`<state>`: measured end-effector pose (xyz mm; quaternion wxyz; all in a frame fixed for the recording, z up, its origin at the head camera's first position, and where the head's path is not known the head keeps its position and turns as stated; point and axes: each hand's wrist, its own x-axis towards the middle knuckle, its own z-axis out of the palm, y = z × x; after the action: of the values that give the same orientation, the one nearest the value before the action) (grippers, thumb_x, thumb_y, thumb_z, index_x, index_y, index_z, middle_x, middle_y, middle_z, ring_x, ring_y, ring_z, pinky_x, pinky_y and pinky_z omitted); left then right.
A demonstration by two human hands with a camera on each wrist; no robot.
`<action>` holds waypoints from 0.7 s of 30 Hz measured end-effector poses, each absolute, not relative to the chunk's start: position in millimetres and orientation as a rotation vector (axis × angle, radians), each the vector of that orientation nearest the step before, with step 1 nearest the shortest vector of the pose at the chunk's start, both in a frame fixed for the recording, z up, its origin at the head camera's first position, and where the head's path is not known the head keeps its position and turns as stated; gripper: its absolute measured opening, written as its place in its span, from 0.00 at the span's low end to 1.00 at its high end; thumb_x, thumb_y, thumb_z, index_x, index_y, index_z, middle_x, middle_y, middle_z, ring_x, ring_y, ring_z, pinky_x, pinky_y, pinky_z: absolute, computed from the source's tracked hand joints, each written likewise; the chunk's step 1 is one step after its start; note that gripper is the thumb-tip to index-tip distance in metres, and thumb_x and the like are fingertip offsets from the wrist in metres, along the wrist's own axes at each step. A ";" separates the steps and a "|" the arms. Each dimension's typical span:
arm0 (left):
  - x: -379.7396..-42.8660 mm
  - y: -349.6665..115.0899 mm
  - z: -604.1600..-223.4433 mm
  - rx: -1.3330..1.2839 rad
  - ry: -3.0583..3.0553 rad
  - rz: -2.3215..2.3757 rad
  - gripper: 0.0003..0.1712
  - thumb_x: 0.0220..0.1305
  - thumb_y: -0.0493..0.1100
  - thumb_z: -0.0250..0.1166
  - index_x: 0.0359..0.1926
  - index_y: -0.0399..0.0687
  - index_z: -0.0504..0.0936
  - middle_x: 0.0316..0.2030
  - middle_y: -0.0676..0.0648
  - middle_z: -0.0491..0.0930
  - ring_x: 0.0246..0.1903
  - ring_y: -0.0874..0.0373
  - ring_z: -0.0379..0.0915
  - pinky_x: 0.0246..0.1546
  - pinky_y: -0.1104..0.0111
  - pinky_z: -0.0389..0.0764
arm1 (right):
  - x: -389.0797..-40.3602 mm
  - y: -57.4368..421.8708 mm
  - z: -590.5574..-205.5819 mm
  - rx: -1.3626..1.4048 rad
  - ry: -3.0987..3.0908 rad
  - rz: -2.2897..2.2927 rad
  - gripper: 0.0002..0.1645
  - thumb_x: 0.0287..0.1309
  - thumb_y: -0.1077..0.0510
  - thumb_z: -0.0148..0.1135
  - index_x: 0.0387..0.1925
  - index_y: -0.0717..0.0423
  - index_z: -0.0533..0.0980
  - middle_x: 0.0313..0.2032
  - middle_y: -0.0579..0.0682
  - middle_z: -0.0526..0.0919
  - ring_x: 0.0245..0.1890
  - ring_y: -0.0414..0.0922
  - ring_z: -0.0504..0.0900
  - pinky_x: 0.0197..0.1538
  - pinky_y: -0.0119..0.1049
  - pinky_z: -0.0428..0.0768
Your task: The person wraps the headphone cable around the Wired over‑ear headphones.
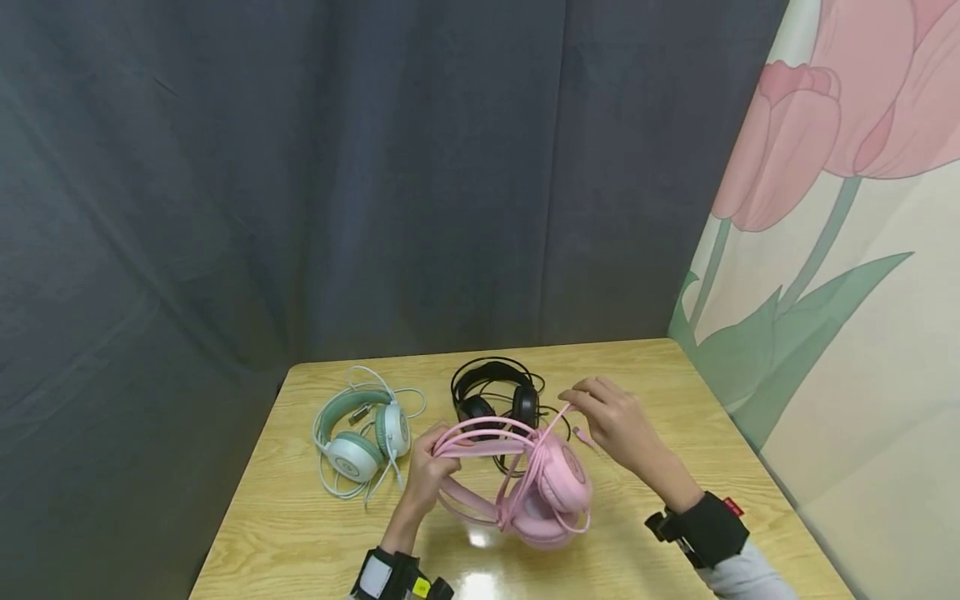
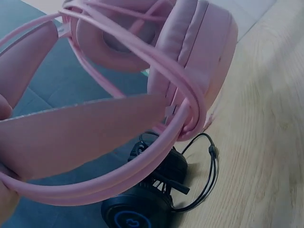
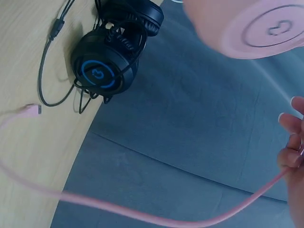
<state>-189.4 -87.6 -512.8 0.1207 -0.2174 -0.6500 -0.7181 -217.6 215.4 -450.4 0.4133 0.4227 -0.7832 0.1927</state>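
My left hand point(image 1: 429, 472) grips the headband of a pair of pink headphones point(image 1: 564, 477), held tilted above the table. Their ear cups point to the right. Loops of pink cable wrap around the headphones near the ear cups, and the left wrist view shows strands crossing the headband point(image 2: 85, 137). To the right, my right hand point(image 1: 611, 423) pinches the pink cable point(image 3: 118, 207) between thumb and fingers, beside the ear cups. From there the cable sweeps down to a pink USB plug point(image 3: 32, 109) lying on the wood. Part of the left hand is cut off in its wrist view.
Black headphones point(image 1: 526, 404) with a black cable lie behind the pink pair, partly covered by it. Mint-and-white headphones point(image 1: 354, 457) rest at the left with their cable looped around them. A dark curtain point(image 1: 435, 183) hangs behind the wooden table point(image 1: 262, 525); a flower-patterned wall point(image 1: 885, 400) borders the right.
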 end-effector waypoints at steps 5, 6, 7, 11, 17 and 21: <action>-189.9 -91.2 -511.1 -0.706 -1.871 -2.148 0.19 0.31 0.22 0.55 0.31 0.29 0.83 0.25 0.50 0.72 0.26 0.61 0.66 0.26 0.74 0.67 | -220.2 215.4 -455.9 1.063 -1.977 0.589 0.20 0.75 0.54 0.46 0.38 0.57 0.83 0.32 0.46 0.81 0.27 0.39 0.77 0.26 0.31 0.76; -190.1 -91.6 -510.6 -0.719 -1.867 -2.153 0.19 0.31 0.23 0.55 0.31 0.29 0.83 0.26 0.50 0.73 0.26 0.61 0.66 0.26 0.74 0.67 | -221.1 215.5 -456.8 1.046 -1.970 0.615 0.20 0.74 0.50 0.50 0.36 0.56 0.84 0.30 0.45 0.81 0.24 0.37 0.75 0.25 0.29 0.74; -190.4 -91.9 -510.1 -0.734 -1.861 -2.159 0.19 0.31 0.23 0.55 0.31 0.28 0.82 0.26 0.51 0.74 0.26 0.61 0.66 0.26 0.73 0.68 | -222.0 215.8 -457.8 1.028 -1.960 0.639 0.21 0.72 0.47 0.53 0.34 0.55 0.84 0.28 0.43 0.81 0.22 0.35 0.73 0.23 0.28 0.72; -191.5 -92.2 -505.9 -0.769 -1.816 -2.210 0.19 0.31 0.25 0.55 0.32 0.24 0.81 0.26 0.51 0.75 0.25 0.61 0.67 0.24 0.74 0.68 | -226.0 215.1 -459.7 1.001 -1.923 0.719 0.21 0.67 0.43 0.58 0.28 0.53 0.84 0.24 0.41 0.81 0.20 0.34 0.73 0.23 0.28 0.72; -191.9 -90.8 -499.4 -0.750 -1.722 -2.365 0.21 0.35 0.23 0.55 0.32 0.35 0.86 0.27 0.50 0.75 0.24 0.62 0.66 0.23 0.75 0.67 | -229.2 207.3 -468.1 1.133 -2.043 0.807 0.11 0.66 0.64 0.59 0.44 0.56 0.85 0.34 0.44 0.82 0.33 0.40 0.75 0.35 0.30 0.73; -190.2 -88.6 -495.6 -0.713 -1.646 -2.492 0.24 0.37 0.21 0.53 0.31 0.43 0.88 0.26 0.51 0.77 0.23 0.63 0.65 0.22 0.76 0.67 | -229.7 204.0 -477.6 1.213 -2.152 0.854 0.33 0.53 0.78 0.50 0.57 0.53 0.80 0.42 0.47 0.80 0.39 0.42 0.74 0.39 0.33 0.74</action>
<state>-190.2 -88.6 -495.6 0.0357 -0.2319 -0.5357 -0.8112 -229.7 204.0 -477.6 0.2610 0.4482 -0.7947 0.3153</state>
